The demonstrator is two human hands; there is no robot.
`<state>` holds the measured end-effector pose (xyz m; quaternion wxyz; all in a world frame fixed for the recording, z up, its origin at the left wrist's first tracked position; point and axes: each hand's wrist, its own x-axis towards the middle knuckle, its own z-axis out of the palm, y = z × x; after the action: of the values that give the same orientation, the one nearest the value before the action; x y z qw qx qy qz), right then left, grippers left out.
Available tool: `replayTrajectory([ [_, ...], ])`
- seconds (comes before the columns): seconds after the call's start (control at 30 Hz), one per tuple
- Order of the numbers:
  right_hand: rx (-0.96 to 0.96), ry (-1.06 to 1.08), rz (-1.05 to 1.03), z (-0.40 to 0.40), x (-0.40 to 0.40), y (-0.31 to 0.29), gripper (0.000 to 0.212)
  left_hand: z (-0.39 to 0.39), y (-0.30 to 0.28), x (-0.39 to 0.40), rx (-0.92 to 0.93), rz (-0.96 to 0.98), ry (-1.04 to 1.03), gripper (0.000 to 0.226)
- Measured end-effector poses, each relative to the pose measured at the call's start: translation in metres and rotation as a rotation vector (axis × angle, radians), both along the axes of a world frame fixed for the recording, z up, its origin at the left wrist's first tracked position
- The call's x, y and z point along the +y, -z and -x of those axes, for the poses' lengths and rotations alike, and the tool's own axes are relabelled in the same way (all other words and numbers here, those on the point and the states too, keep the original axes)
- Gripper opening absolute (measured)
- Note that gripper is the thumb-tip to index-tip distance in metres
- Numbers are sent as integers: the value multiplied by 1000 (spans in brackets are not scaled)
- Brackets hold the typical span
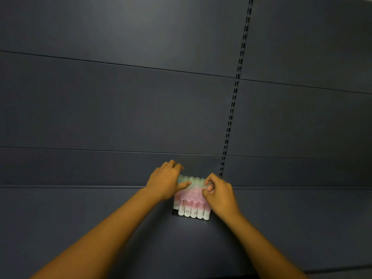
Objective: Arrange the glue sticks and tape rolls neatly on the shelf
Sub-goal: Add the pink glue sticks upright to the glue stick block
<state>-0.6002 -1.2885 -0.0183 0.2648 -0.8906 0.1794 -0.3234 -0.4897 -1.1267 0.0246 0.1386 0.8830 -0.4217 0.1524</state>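
Standing upright, glue sticks [191, 200] on shelf [80, 218], caps up, both hands gripping the cluster's sides.

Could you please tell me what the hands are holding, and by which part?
Both the left hand and right hand grip the glue sticks near their upper, capped ends.

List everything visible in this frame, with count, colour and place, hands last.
glue sticks: one upright cluster, exact count unclear, about six in the front row; pale green tops, pink middles, white bases; centre of the shelf.
shelf: one, dark blue-grey, lower half of the view.
back panels: several, dark blue-grey, behind the shelf.
slotted upright: one, dark, right of centre.
left hand: one, grip curled round the cluster's left side.
right hand: one, pinching a stick top on the right.
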Motion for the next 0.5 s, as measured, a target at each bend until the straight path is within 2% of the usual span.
replayTrajectory([
  [0.13, 87, 24, 82, 2, 2, -1, 7, 0, 3, 1, 21, -8, -16, 65],
  [0.5, 258, 11, 159, 8, 5, -14, 12, 4, 3, 17, 87, -32, -41, 62],
])
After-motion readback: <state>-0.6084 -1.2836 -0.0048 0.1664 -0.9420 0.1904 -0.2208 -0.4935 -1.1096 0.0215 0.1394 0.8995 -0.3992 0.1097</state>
